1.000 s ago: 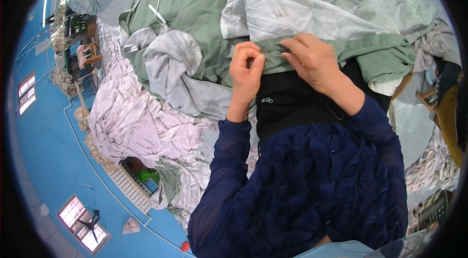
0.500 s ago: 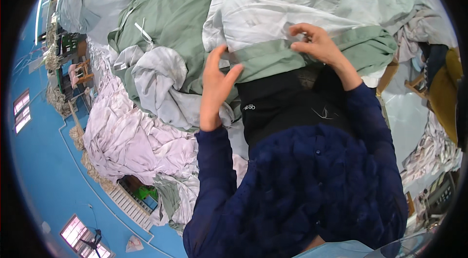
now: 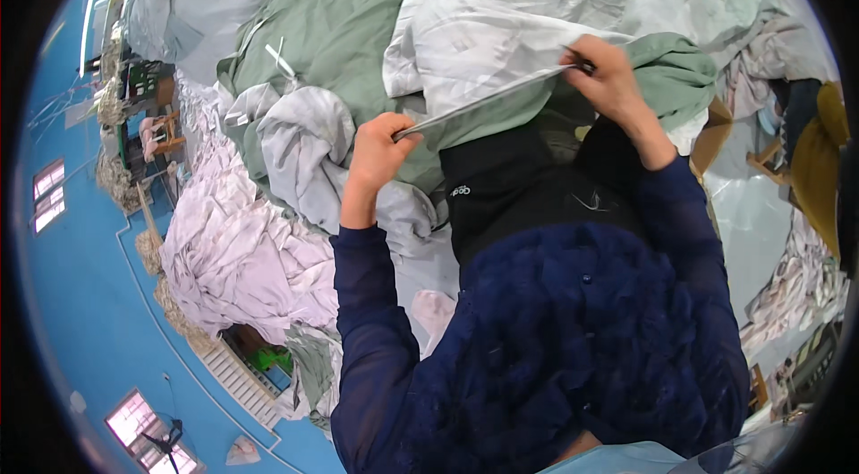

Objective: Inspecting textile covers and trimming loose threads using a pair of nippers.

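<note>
My left hand [image 3: 378, 156] pinches one end of a folded edge of green-and-white cloth [image 3: 501, 116]. My right hand [image 3: 610, 82] grips the same edge farther right, and the edge runs taut between them above my lap. A small dark thing [image 3: 582, 65] shows between the right fingers; its kind is unclear. Beyond the stretched edge spreads the cloth's pale side [image 3: 474, 44]. On the left lies more green cloth [image 3: 331, 35] with a white tie [image 3: 282, 60], beside a crumpled grey-white bundle [image 3: 309, 129].
Pink-white cloth [image 3: 242, 250] is heaped on the left, with pale blue-grey cloth [image 3: 192, 0] farther off. A wooden stool [image 3: 768, 159] and a mustard-coloured cloth [image 3: 812, 183] stand out at the right. A slatted white rack [image 3: 237, 384] sits at the lower left.
Both hands have closed on the cloth edge and lifted it taut. My left hand has moved left and down, and the right slightly to the right.
</note>
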Demonstrator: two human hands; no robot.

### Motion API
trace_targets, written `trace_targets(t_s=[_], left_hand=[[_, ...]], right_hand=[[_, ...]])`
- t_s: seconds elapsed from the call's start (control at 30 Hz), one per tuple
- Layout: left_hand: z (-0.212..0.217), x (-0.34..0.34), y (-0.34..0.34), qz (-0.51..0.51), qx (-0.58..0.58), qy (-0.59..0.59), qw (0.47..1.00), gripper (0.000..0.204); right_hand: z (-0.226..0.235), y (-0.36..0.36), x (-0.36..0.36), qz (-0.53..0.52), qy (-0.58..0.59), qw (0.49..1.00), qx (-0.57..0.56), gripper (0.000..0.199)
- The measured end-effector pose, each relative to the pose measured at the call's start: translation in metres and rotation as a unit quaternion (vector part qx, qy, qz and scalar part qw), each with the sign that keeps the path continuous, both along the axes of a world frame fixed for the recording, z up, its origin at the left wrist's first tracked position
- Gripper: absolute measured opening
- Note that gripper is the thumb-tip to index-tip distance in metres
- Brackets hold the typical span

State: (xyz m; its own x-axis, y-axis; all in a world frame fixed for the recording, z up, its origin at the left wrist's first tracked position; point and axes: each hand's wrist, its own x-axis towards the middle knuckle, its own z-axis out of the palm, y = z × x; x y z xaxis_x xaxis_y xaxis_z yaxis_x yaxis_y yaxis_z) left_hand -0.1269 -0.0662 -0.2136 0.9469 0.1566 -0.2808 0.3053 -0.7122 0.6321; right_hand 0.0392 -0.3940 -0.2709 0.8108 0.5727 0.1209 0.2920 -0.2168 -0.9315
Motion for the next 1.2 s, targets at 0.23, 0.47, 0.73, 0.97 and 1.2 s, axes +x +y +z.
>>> trace_targets(t_s=[0.23,0.47,0.73,0.97,1.2], left_hand=[[0.001,-0.056,-0.034,0.010,0.321,-0.268,0.909,0.026],[-0.038,-0.098,-0.037,0.115,0.354,-0.371,0.851,0.028],[-0.040,-0.121,-0.050,0.132,0.336,-0.327,0.873,0.033],[0.041,-0.069,-0.153,0.217,-0.535,0.040,0.816,0.023],[-0.059,-0.020,-0.189,0.379,-0.836,0.075,0.390,0.018]], right_hand=[[0.023,-0.058,-0.034,-0.096,-0.288,0.952,-0.029,0.027],[0.001,-0.071,-0.055,-0.099,-0.290,0.951,-0.047,0.028],[-0.008,-0.069,-0.065,-0.087,-0.305,0.947,-0.053,0.031],[0.006,-0.064,-0.076,-0.095,-0.279,0.954,-0.044,0.030],[0.030,-0.058,-0.081,-0.113,-0.264,0.958,-0.023,0.029]])
